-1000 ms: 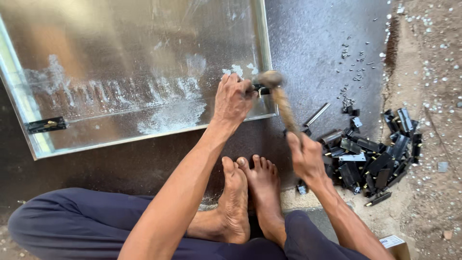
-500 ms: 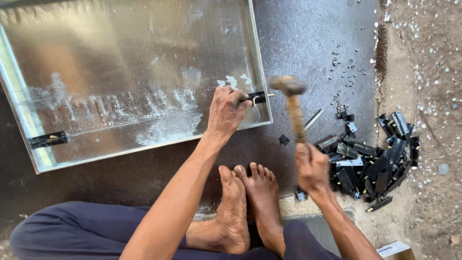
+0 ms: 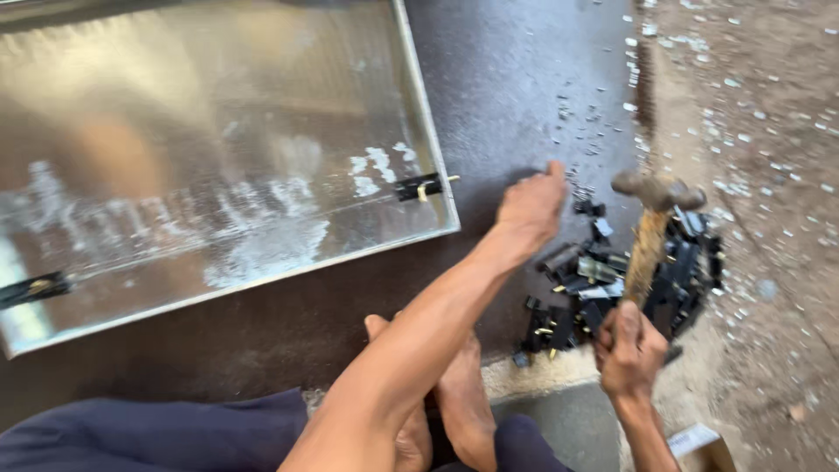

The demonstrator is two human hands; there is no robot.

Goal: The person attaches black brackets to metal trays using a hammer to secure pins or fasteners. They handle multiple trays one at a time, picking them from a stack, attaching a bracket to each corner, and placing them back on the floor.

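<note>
Beside the metal sheet (image 3: pixel 218 166) edge: left hand (image 3: pixel 529 210) spread empty, right hand (image 3: pixel 629 350) clamped on hammer (image 3: pixel 651 227).

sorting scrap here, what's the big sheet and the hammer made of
Sheet: looks like thin metal, shiny silver, mirroring blurred shapes, with a folded rim. Hammer: handle looks wooden, pale brown and rough; head looks like dull grey metal, though motion blur leaves that unsure.

Small cardboard box (image 3: pixel 699 444), bottom right.

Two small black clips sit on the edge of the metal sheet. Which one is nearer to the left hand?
The black clip on the right edge of the metal sheet, with a brass pin. It lies close to the left hand; the other clip is at the far left edge.
</note>
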